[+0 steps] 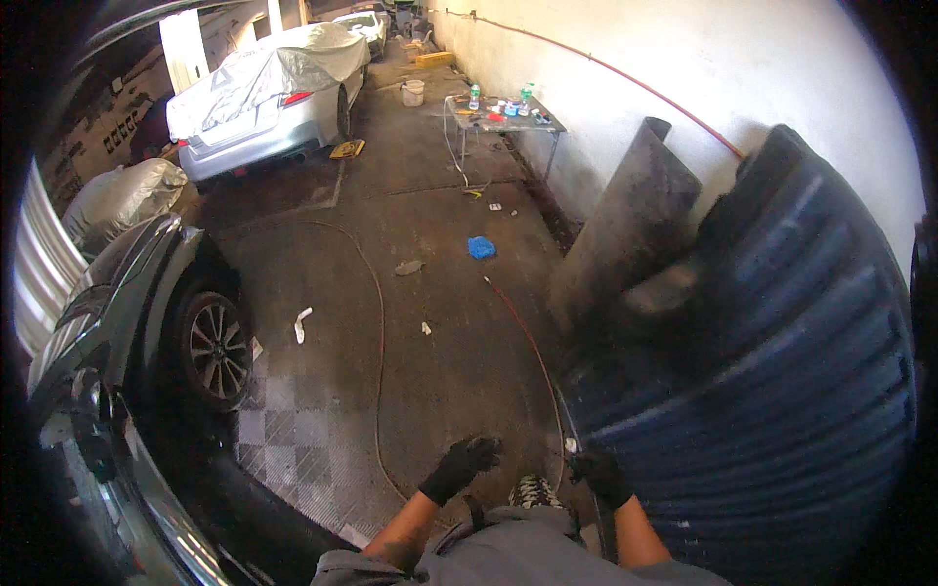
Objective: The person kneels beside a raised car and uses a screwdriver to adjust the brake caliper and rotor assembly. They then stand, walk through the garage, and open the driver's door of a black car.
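Note:
My left hand (pixel 463 469), in a black glove, hangs in front of my body with its fingers loosely apart and nothing visible in them. On the right, my right hand (pixel 600 476), also in a black glove, is closed beside the edge of a large black ribbed liner (pixel 762 371). A small white piece (pixel 572 444) shows at its fingertips; its kind is too small to make out. Between my hands and below them, a patterned shoe (pixel 534 493) stands on the floor.
A dark car (pixel 127 332) stands at the left, with a partly covered silver car (pixel 264 107) beyond. Hoses (pixel 379 322) cross the floor, near a blue crumpled cloth or bag (pixel 481 247). A small table (pixel 503 119) with bottles stands along the right wall, beyond a curled grey sheet (pixel 630 210).

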